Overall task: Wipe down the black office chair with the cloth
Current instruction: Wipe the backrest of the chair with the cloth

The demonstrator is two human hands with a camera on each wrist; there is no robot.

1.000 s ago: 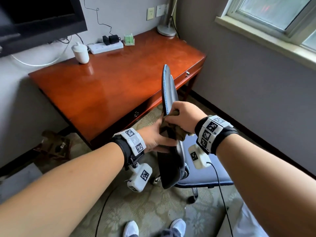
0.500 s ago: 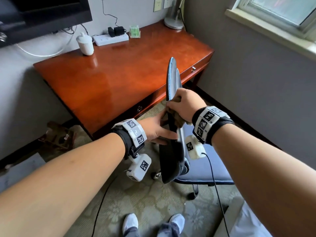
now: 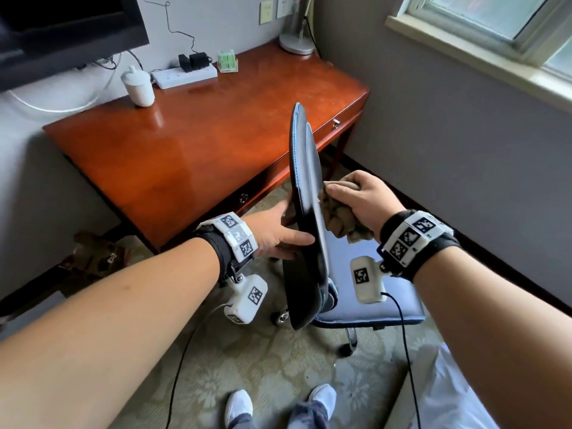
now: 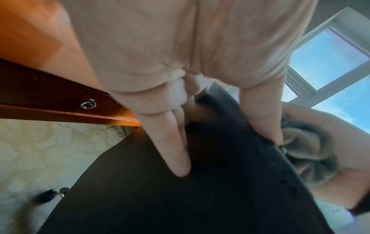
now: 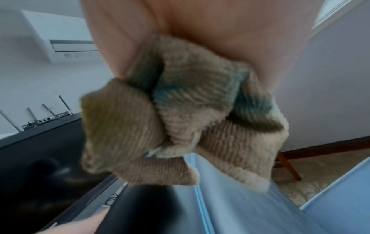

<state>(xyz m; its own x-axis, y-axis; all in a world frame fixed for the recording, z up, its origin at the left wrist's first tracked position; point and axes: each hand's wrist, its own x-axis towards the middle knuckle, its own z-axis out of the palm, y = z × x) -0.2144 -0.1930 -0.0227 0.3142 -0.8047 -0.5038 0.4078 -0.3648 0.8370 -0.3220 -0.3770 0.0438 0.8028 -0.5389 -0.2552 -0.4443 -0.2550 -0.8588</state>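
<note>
Hands at work on a black office chair, seen from above by the person wiping it. At far left, a dark screen hangs on the wall over a reddish wooden tabletop. On the tabletop stand a white lidded cup, a white power strip with black plugs, a small green box and a lamp base.

The left hand holds the chair's upright backrest, fingers lying flat and nearly straight against its back face, thumb hooked over the near edge. The backrest stands edge-on between the two hands, in front of the tabletop's drawer.

The right hand is closed in a fist around a bunched tan cloth, held against the front face of the backrest, above the blue-grey seat. Folds of cloth spill out below the fingers.

Patterned carpet lies underneath, with two white shoes at the bottom. A window is at upper right.
</note>
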